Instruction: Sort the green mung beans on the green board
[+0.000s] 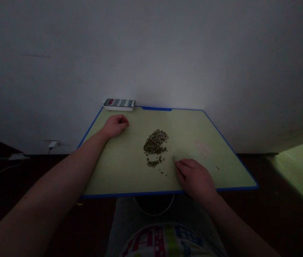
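Observation:
A loose pile of small dark greenish-brown grains lies mid-table, with a smaller cluster and several stray grains nearer me. My right hand rests on the tabletop just right of the cluster. Its thumb and fingers pinch a small, thin, greyish piece whose tip points toward the grains; its kind is too unclear to tell. My left hand lies on the far left of the table, away from the pile. Its fingers are curled in, and nothing shows in them.
The pale yellow-green table has a blue edge and stands against a wall. A phone lies on a white box at the back left corner. Pale scattered bits and a brown sliver lie to the right. A dark container sits below the front edge.

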Motion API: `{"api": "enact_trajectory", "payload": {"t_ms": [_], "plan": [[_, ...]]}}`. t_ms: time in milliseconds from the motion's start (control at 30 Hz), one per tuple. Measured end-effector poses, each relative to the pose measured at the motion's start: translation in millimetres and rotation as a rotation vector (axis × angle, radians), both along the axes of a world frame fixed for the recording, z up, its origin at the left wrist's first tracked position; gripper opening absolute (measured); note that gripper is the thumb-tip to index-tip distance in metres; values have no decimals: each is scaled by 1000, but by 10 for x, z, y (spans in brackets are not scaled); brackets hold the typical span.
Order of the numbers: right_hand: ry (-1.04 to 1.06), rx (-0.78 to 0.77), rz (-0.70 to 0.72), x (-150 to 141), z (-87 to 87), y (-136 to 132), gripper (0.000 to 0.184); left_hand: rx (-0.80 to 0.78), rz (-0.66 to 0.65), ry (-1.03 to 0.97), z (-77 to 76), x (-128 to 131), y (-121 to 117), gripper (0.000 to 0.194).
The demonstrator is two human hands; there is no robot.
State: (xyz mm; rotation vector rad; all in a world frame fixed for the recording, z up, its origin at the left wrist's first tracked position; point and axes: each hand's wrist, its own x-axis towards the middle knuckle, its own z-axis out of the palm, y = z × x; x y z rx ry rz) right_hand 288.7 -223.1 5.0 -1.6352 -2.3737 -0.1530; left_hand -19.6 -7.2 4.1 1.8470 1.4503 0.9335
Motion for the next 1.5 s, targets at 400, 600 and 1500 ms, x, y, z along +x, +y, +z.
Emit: {"api": "enact_trajectory", "payload": {"t_ms": [400, 600, 1500], "plan": [[-212, -85, -297, 47, 183, 518, 26, 45, -15, 48, -51, -42, 27, 18], [-245, -56, -384, 313, 237, 565, 29, 38, -4, 43, -25, -23, 17, 18], [212, -111, 223, 100, 148, 241, 29, 29, -9, 17, -47, -31, 24, 17]]}}
